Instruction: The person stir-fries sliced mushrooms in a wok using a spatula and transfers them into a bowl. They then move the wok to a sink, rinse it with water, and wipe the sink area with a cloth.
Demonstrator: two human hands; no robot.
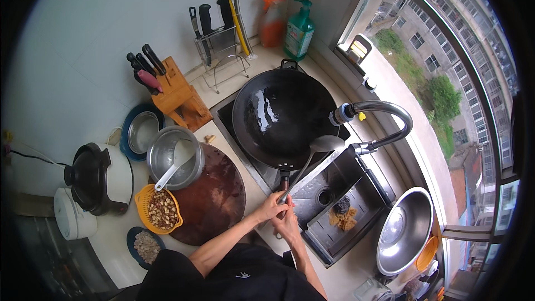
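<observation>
Both my hands meet at the handle of a black wok (288, 113), whose inside looks wet and shiny. My left hand (269, 207) is closed around the shaft of a metal wok ladle (328, 144). The ladle's bowl hangs over the wok's right rim, towards the sink. Just below, my right hand (287, 223) grips the wooden wok handle (284, 182); the fingers partly hide where handle and shaft cross. To the right, a stainless steel sink (311, 213) holds a black scouring pad (342, 205) and a brown loofah-like scrubber (346, 220).
A curved faucet (391, 106) reaches over the wok's right rim. Left are a round cutting board (221, 200), metal pot (175, 167), yellow basket of nuts (141, 207), bowl of diced food (146, 247) and knife block (177, 92). A metal basin (405, 230) stands right.
</observation>
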